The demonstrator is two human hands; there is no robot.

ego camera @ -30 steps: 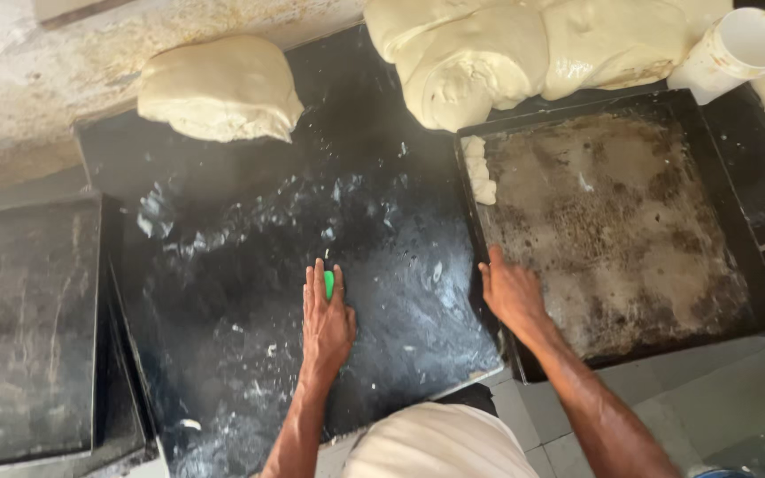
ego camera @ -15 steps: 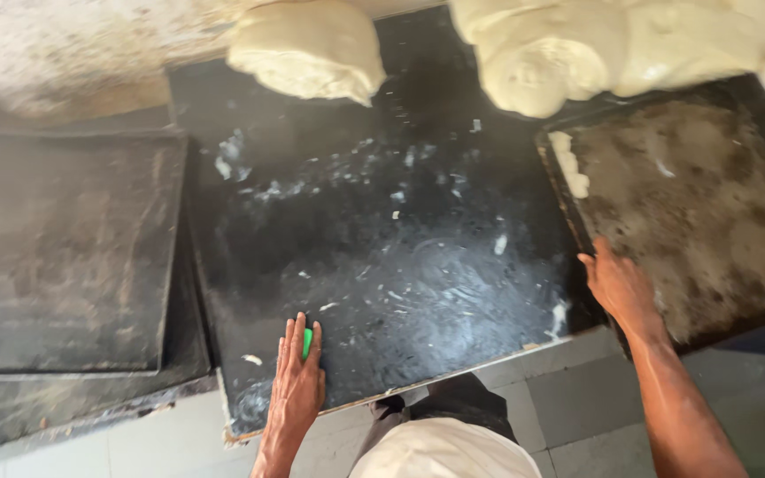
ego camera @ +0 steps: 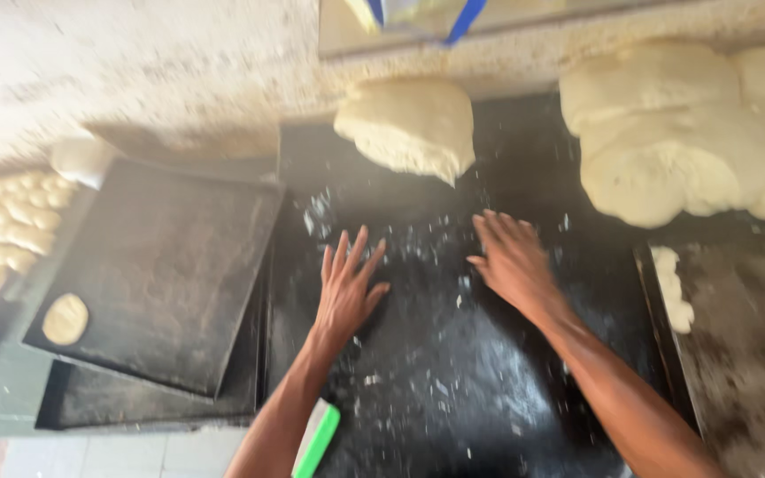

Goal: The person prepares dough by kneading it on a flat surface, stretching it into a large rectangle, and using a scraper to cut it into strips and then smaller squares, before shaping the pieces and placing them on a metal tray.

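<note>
Hands lie flat on the black board (ego camera: 453,389) — left hand (ego camera: 347,288) and right hand (ego camera: 511,261), fingers spread, holding nothing. Dough lump (ego camera: 409,124) sits just beyond them — within reach.

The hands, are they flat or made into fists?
Flat. Left hand and right hand lie palm down, fingers spread, on the black slab.

Your left hand (ego camera: 347,288) and right hand (ego camera: 511,261) lay flat, fingers spread, on the floured black slab (ego camera: 453,389), below the dough lump (ego camera: 409,124).
</note>
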